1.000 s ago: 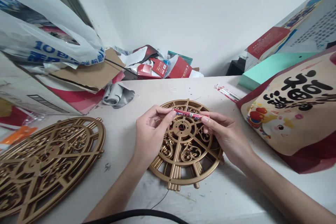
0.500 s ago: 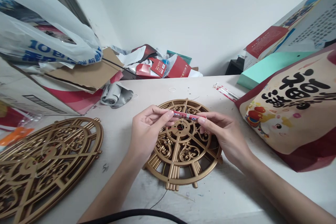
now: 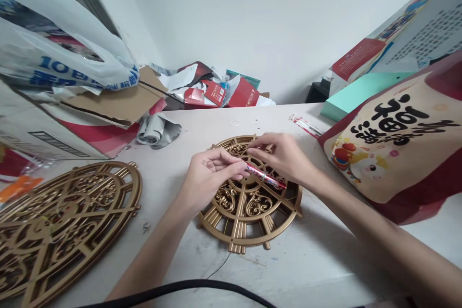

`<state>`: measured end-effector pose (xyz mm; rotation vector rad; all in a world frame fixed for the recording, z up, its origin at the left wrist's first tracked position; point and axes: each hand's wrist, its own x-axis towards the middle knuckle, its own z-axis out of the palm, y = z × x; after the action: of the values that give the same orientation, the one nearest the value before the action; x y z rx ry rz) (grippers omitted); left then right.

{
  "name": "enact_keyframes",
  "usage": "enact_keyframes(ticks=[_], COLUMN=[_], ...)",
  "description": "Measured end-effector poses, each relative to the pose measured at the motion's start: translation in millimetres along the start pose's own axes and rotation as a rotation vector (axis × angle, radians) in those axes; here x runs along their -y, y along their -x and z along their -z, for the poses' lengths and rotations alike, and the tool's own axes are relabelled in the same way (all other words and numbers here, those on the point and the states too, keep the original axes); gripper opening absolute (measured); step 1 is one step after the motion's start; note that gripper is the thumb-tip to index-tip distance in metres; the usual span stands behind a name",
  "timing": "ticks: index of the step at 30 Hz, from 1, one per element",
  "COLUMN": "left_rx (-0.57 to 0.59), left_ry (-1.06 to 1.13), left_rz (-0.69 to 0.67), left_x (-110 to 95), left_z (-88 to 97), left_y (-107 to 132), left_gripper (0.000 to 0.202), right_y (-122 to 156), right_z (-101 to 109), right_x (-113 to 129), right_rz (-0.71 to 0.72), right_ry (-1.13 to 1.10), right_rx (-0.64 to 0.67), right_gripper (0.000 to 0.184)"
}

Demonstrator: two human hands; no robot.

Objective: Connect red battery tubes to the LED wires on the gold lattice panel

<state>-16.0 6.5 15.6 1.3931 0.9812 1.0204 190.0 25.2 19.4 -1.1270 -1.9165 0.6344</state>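
Observation:
A round gold filigree ornament (image 3: 249, 207) lies flat on the white table in front of me. Above its centre my left hand (image 3: 211, 175) pinches one end of a thin red and pink wrapped stick (image 3: 265, 177), which slants down to the right over the ornament. My right hand (image 3: 283, 156) has its fingers pinched together over the ornament's far rim, beside the stick's upper end; what they grip I cannot make out.
A larger gold filigree panel (image 3: 61, 221) lies at the left. A big printed bag (image 3: 400, 139) stands at the right, boxes (image 3: 390, 57) behind it. A plastic bag (image 3: 54, 57), cardboard and red cartons (image 3: 224, 91) crowd the back. A black cable (image 3: 187, 286) runs along the near edge.
My right hand let go of the stick's right end and moved up to the ornament's far rim. The stick, held level before, now tilts down to the right in my left hand.

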Motion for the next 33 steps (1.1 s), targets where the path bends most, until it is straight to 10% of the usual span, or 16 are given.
enact_keyframes(ticks=[6,12,21,33], left_rx=[0.081,0.068,-0.092,0.075], left_ry=[-0.014,0.008,0.033,-0.035], left_rz=[-0.003,0.0,0.044,0.062], left_x=[8,11,7,0], left_z=[-6.2,-0.7,16.9,31.8], left_y=[4,1,-7,-6], left_gripper=[0.018,0.017,0.02,0.02], right_y=[-45,-54,-25,-44], right_z=[-25,-38,-5,-39], right_x=[3,-2,-13,-4], right_rz=[-0.045,-0.087,-0.1,-0.073], right_ry=[0.157,0.219,-0.086,-0.002], right_rx=[0.39,0.367,0.246,0.371], right_gripper=[0.013,0.016,0.022,0.008])
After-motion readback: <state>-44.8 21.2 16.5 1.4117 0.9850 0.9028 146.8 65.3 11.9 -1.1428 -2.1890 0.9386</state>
